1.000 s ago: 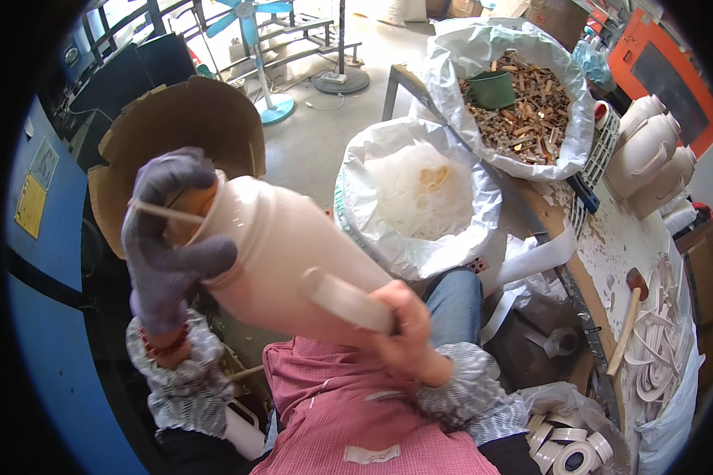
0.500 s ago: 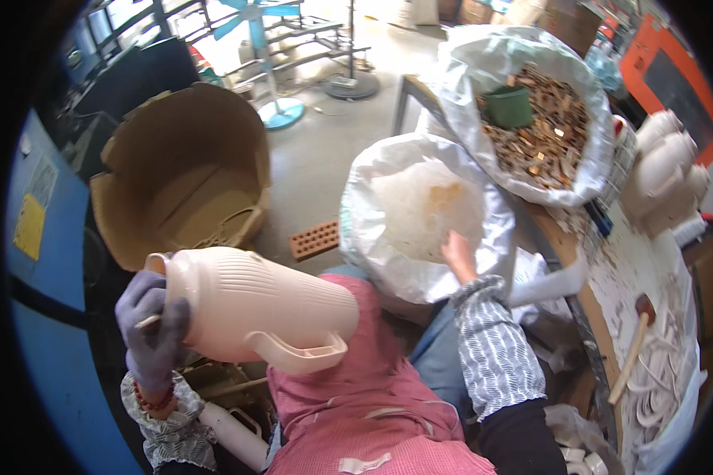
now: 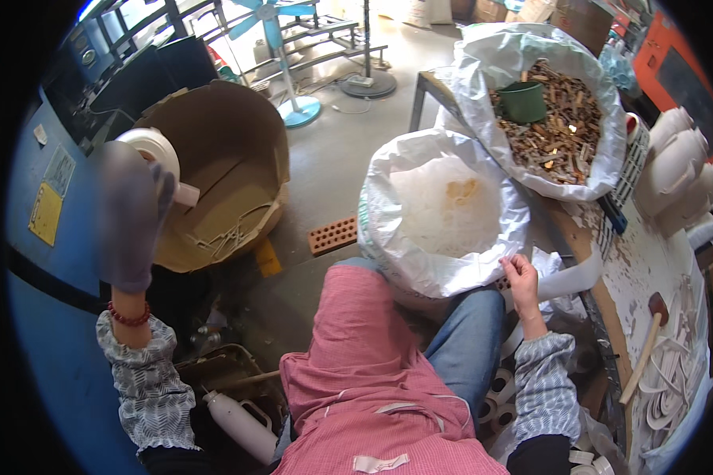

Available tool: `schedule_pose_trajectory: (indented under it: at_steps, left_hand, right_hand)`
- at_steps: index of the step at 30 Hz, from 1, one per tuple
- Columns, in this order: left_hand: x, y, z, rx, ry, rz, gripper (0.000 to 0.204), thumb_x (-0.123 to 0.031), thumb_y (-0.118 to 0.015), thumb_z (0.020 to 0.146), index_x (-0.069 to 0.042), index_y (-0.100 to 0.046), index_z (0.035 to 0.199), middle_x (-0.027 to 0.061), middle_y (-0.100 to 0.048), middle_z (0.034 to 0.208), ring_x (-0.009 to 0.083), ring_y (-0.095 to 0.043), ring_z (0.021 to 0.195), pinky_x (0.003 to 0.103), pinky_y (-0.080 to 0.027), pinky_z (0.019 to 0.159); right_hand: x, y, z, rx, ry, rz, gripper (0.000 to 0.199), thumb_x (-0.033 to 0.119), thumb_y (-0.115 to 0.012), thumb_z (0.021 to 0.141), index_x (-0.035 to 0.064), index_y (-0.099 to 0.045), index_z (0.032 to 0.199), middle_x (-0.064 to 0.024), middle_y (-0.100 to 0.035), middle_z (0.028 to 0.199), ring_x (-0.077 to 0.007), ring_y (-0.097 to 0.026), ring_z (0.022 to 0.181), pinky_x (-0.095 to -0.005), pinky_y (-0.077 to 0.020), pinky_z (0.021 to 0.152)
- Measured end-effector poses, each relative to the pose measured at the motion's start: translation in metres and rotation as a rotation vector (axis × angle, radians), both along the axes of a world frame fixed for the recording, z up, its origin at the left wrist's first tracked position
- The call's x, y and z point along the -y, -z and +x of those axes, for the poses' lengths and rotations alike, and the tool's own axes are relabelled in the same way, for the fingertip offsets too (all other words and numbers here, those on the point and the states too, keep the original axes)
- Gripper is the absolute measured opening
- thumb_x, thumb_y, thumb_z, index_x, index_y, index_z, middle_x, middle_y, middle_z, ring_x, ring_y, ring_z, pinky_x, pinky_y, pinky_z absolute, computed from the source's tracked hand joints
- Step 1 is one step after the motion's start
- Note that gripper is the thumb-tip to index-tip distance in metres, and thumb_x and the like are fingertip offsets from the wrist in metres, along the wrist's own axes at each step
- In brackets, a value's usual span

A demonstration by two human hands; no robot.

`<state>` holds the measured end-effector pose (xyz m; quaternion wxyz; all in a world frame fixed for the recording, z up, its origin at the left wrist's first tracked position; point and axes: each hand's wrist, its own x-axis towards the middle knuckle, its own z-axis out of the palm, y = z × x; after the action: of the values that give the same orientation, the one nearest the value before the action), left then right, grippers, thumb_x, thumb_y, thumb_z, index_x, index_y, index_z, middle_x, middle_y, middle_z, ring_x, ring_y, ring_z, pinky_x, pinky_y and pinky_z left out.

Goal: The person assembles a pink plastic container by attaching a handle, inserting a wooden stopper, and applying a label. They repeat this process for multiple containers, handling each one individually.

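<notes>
I see the pale jug point(image 3: 165, 152) at the cardboard bin point(image 3: 249, 131)'s left edge, partly behind my blurred, gloved left hand point(image 3: 131, 222), whose grip I cannot tell. My right hand point(image 3: 521, 283) bunches its fingers at the white sack point(image 3: 444, 273)'s near-right rim, pinch unclear. I judge the jug light, stiff, slippery, best held by its handle point(image 3: 186, 195).

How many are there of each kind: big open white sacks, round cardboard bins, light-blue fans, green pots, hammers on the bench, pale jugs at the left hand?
Big open white sacks: 2
Round cardboard bin: 1
Light-blue fan: 1
Green pot: 1
Hammer on the bench: 1
Pale jug at the left hand: 1
Total: 7
</notes>
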<state>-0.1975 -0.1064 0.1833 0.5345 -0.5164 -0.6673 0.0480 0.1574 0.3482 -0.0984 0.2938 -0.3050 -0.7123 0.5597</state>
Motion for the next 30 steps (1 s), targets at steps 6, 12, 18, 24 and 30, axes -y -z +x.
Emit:
schedule_pose_trajectory:
  at_steps: [6,12,18,24,30]
  left_hand:
    - [-0.116,0.004,0.081,0.570,0.532,0.270,0.046,-0.007,-0.084,0.071,-0.003,-0.063,0.112,0.0097,-0.056,0.111,0.0101,-0.059,0.073,0.023,-0.053,0.058]
    - [-0.245,0.077,0.183,0.786,1.100,-0.029,0.055,-0.017,-0.090,0.060,-0.014,-0.065,0.109,0.0139,-0.057,0.117,0.0335,-0.062,0.103,0.042,-0.053,0.082]
    - [-0.286,0.114,0.220,1.078,0.899,0.084,0.092,-0.036,-0.085,0.058,-0.012,-0.046,0.138,0.0096,-0.057,0.122,0.0325,-0.052,0.117,0.053,-0.034,0.108]
    - [-0.289,0.121,0.213,1.215,0.986,-0.053,0.096,-0.028,-0.086,0.055,-0.011,-0.044,0.140,0.0090,-0.060,0.120,0.0320,-0.054,0.116,0.049,-0.035,0.109]
    - [-0.281,0.132,0.215,1.278,1.054,-0.084,0.092,-0.026,-0.086,0.054,-0.010,-0.048,0.136,0.0115,-0.060,0.121,0.0343,-0.055,0.116,0.048,-0.039,0.106]
  right_hand:
    - [0.029,-0.086,0.048,-0.320,-0.013,0.064,0.022,0.011,-0.055,0.094,0.0014,-0.056,0.073,-0.0078,-0.063,0.095,-0.0109,-0.054,0.080,-0.0261,-0.0432,0.075]
    - [0.056,-0.169,0.057,-0.606,-0.118,0.144,0.024,0.010,-0.054,0.091,0.0023,-0.050,0.069,-0.0187,-0.066,0.095,-0.0134,-0.055,0.072,-0.0267,-0.0474,0.067]
    - [0.078,-0.202,0.044,-0.354,-0.374,-0.099,0.039,0.006,-0.049,0.097,-0.0052,-0.044,0.135,-0.0169,-0.059,0.124,-0.0238,-0.062,0.109,-0.0356,-0.0521,0.094]
    - [0.088,-0.178,0.025,0.008,-0.118,0.570,0.020,-0.003,-0.056,0.089,-0.0013,-0.054,0.109,-0.0186,-0.063,0.106,-0.0338,-0.065,0.098,-0.0369,-0.0522,0.084]
    - [0.092,-0.178,0.024,0.283,-0.358,0.888,0.013,0.000,-0.055,0.080,0.0037,-0.055,0.092,-0.0149,-0.058,0.082,-0.0357,-0.062,0.078,-0.0419,-0.0521,0.068]
